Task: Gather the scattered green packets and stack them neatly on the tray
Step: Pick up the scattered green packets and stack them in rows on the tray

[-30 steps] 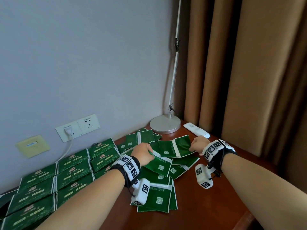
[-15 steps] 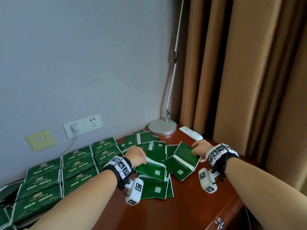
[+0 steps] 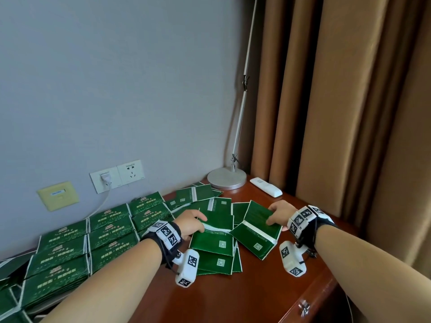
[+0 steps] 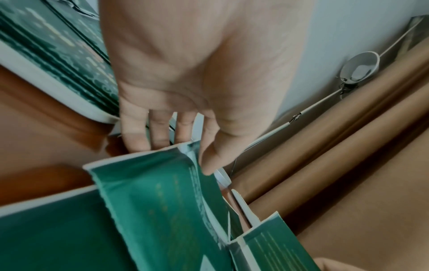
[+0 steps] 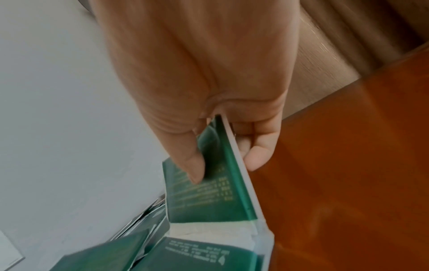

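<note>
A flat green paper packet is pinched in the right hand over the brown wooden worktop. Another packet is pinched by the left hand. Either thin packet could be dropped, because only edges are held.

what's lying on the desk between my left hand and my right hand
In the head view, overlapping loose green packets fill the stretch between the left hand and the right hand, which pinches its own packet.

Head view down over desk toward wall corner; wrist views close along each palm, sharing the loose packets
</note>
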A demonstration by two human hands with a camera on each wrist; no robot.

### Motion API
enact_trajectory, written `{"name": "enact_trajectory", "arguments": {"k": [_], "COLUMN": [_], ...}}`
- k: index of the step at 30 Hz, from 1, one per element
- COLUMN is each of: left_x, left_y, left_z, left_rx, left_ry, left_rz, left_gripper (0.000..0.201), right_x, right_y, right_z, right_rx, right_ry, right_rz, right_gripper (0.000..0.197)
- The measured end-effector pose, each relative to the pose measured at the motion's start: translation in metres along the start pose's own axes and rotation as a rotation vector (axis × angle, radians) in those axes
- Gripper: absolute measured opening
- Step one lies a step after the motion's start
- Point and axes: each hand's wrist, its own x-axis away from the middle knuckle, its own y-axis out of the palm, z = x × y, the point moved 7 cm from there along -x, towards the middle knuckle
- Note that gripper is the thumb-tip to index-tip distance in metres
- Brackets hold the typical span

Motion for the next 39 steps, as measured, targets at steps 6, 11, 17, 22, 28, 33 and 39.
{"name": "enact_trajectory", "arguments": {"k": [6,11,17,22,28,33,39], "left_x": [-0.006,-0.011,-0.014,-0.016,-0.011,-0.012,-0.006], "left_y": [0.001,0.001,0.005,0.001,-0.005,-0.008,-0.013], "left_z": [0.000,0.002,0.004,0.002,0.006,0.005,0.005], "left_rx": [0.069,-0.011,-0.012,0.059,0.038,0.097,0.034], "left_ry": [0.084,0.113,0.123,0.137,0.157,0.154,0.198], "left_rz": [0.076,0.092,0.085,0.176,0.266,0.253,0.224], "left_gripper": [0.008,0.020,0.052,0.023,0.025,0.040,0.024], "right_x": [0.000,0.002,0.002,0.004,0.009,0.014,0.022], "right_y": [-0.001,-0.002,-0.001,0.000,0.002,0.005,0.024], "right_z": [-0.010,-0.022,-0.032,-0.033,-0.032,-0.034,-0.024], "right_rx": [0.058,0.118,0.176,0.227,0.285,0.335,0.303], "right_ry": [-0.051,-0.136,-0.215,-0.254,-0.284,-0.314,-0.282], "right_rz": [0.024,0.067,0.088,0.121,0.100,0.042,-0.174], "right_gripper": [0.028,0.023,0.022,0.021,0.025,0.028,0.031]}}
